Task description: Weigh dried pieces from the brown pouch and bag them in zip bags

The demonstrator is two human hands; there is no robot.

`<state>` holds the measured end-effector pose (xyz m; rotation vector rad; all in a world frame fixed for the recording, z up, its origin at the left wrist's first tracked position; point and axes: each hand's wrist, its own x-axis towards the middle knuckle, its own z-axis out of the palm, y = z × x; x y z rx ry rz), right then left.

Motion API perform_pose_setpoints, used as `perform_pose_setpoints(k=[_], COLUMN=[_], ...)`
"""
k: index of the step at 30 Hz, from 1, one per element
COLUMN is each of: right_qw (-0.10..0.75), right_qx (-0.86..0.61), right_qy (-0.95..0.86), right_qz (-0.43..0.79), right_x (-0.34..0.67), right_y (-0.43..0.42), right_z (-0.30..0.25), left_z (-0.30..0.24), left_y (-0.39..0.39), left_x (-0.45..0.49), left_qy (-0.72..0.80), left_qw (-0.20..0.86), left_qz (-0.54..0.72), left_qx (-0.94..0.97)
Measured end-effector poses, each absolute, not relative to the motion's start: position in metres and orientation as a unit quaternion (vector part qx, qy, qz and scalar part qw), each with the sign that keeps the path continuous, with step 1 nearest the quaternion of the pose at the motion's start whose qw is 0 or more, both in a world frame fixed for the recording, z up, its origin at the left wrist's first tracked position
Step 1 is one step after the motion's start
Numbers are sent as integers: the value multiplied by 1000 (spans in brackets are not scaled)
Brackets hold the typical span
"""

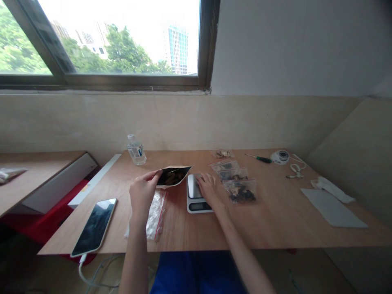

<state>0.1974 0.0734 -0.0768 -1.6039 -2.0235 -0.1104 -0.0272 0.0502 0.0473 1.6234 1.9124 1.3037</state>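
My left hand (143, 192) is closed on the left edge of a pouch (167, 186), thumb and fingers pinching it. The pouch's mouth is open toward me, showing a dark inside with brown pieces in it. My right hand (208, 188) lies over the right side of a small white digital scale (190, 206), fingers bent and slightly apart at its metal plate. Whatever is under the fingertips is hidden. Below the pouch, clear zip bags (156, 216) with a red seal line lie flat. Right of the scale are zip bags of dark dried pieces (241, 192).
A water bottle (136, 151) stands at the back left. A phone (95, 226) with a white cable lies at the front left. Toward the right are a screwdriver (263, 159), a white dome camera (279, 157), a white sheet (333, 210) and a tissue (333, 190).
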Motion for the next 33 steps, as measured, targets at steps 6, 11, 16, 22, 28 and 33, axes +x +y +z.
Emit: perform_pose_setpoints(k=[6,11,16,22,28,33], right_qw=[279,361,352,474,679,461], right_qx=[-558,-544,-566,-550,-482,-333], right_qy=[-782,-756,-745,-685,-552,-814], right_qz=[0,41,33,58,33,117], right_x=[185,185,187,187,179,138], right_y=[57,49,43,39,19,-1], right_z=[-88,-92,-94,-75,1,38], left_z=[45,43,44,43,38,33], left_y=[47,43,39,38,34,25], left_x=[-28,-30,-28,-28,-24,-21], left_qy=[665,667,667,662,680,670], left_qw=[174,173,174,181,176,180], left_qz=[457,453,453,463,445,448], left_qx=[564,565,566,561,556,564])
